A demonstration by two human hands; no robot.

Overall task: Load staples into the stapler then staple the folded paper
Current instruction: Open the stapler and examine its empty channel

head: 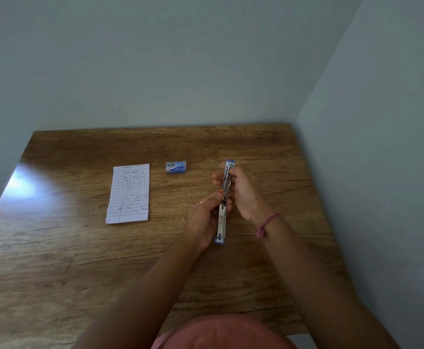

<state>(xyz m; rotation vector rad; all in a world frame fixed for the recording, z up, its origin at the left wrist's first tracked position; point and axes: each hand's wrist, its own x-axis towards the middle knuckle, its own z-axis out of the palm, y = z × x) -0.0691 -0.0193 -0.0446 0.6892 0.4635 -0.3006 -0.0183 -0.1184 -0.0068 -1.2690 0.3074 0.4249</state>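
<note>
A blue and silver stapler point(223, 222) is swung fully open into one long line, held above the wooden table point(80, 248). My left hand point(204, 219) grips its nearer half, thumb on the hinge. My right hand point(243, 191) is closed around the farther half, where the metal staple channel shows. A small blue staple box point(176, 167) lies on the table to the left of my hands. Farther left lies the folded lined paper point(128, 193) with handwriting, flat on the wood.
The table stands in a corner, with a wall behind it and another wall point(382, 172) close on the right. Glare marks the table's left edge point(22, 182). A pink band is on my right wrist point(266, 224).
</note>
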